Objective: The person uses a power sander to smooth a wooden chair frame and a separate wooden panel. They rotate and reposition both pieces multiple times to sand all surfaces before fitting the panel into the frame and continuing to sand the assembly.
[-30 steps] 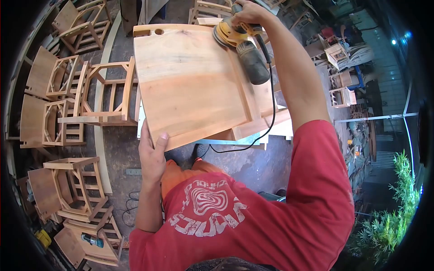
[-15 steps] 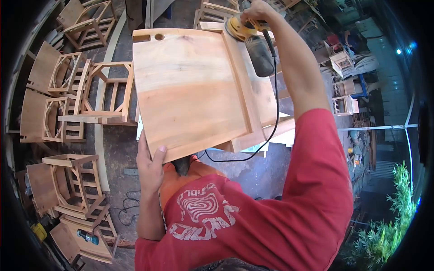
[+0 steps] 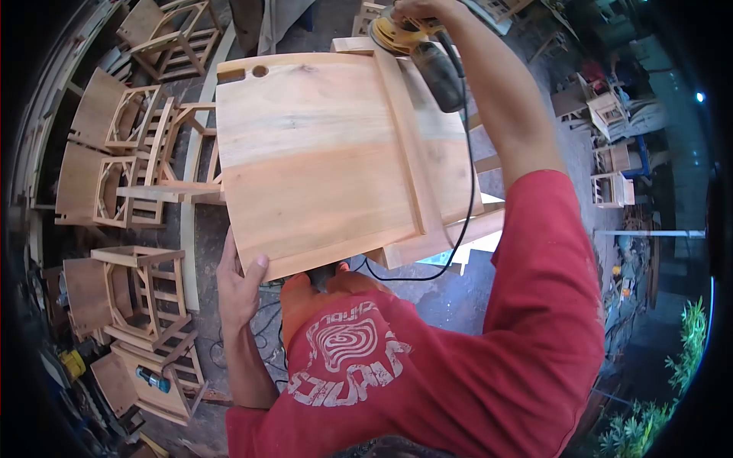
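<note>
My right hand [image 3: 424, 9] grips a yellow orbital sander [image 3: 393, 34] with a black dust canister [image 3: 439, 76]. Its pad rests at the far end of a wooden rail [image 3: 401, 145] on a half-assembled wooden piece. At the near left corner of that piece's broad wooden panel [image 3: 313, 175], my left hand [image 3: 240, 286] holds the edge, thumb on top and fingers along the side. A slot and a round hole pierce the panel's far left corner. The sander's black cord [image 3: 470, 183] hangs down across the right side and loops underneath.
Several wooden chairs [image 3: 145, 298] stand along the left, close to the panel. A teal power tool [image 3: 153, 379] lies on one of them. More wooden pieces [image 3: 611, 191] are at the right, with a green plant [image 3: 691, 336] nearby. Cables [image 3: 263, 336] trail over the floor.
The sander and my right hand have shifted slightly left and toward the top edge of view. My left hand keeps its hold on the panel corner. The whole view has turned a little.
</note>
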A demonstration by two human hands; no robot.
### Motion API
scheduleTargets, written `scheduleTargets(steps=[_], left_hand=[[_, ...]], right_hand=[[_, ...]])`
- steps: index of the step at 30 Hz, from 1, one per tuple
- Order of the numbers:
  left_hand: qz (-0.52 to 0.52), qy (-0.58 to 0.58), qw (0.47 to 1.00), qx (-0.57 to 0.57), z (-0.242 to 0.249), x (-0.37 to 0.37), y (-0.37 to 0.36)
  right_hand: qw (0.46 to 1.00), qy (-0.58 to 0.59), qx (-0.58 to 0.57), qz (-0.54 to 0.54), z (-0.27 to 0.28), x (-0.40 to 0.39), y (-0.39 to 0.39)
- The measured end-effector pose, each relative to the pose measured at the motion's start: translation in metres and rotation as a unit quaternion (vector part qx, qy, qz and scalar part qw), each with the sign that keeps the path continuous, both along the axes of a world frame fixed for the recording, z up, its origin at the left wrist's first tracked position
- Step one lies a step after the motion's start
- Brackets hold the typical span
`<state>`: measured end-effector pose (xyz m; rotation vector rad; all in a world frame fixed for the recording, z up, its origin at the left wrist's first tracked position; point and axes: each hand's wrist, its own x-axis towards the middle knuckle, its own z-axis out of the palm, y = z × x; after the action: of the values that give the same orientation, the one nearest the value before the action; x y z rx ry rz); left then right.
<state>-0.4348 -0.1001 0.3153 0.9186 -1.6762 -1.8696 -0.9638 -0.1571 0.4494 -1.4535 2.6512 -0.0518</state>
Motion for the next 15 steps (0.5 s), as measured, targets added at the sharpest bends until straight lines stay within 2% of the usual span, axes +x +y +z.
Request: scheduleTargets(steps=[2,5,6,7,9,10,11,13,14,15], left_hand=[[-0.001,0.006,1.000,0.010,-0.003,0.001,0.002],[-0.006,-0.005,1.000,0.001,-0.003,0.003,0.002],[0.002,-0.004,1.000,-0.003,-0.004,0.003,-0.002],[0.004,0.007,1.000,0.012,-0.003,0.001,0.001],[0.017,0.007,1.000,0.026,-0.003,0.006,0.004],[0.018,0.022,0.999,0.032,-0.005,0.006,0.004],[0.015,0.033,0.999,0.040,-0.005,0.008,0.004],[0.018,0.014,0.999,0.040,-0.002,0.010,0.003],[0.014,0.013,0.999,0.037,-0.001,0.009,0.004],[0.009,0.012,0.999,0.034,-0.001,0.009,0.006]], right_hand=[[0.999,-0.006,0.005,0.033,0.000,0.010,-0.003],[1.000,0.015,-0.018,-0.012,0.009,0.024,0.003],[0.999,-0.026,0.007,-0.047,0.010,0.023,-0.007],[0.999,-0.029,0.004,-0.035,0.009,0.020,-0.012],[0.994,-0.028,-0.053,0.096,-0.008,0.012,-0.015],[0.960,0.116,-0.108,0.232,-0.029,-0.011,-0.023],[0.959,0.109,-0.114,0.236,-0.022,0.001,-0.025],[1.000,-0.009,-0.021,0.016,0.011,0.035,-0.021],[0.998,-0.068,-0.003,0.009,0.016,0.032,-0.023],[0.997,-0.068,-0.006,0.018,0.013,0.031,-0.027]])
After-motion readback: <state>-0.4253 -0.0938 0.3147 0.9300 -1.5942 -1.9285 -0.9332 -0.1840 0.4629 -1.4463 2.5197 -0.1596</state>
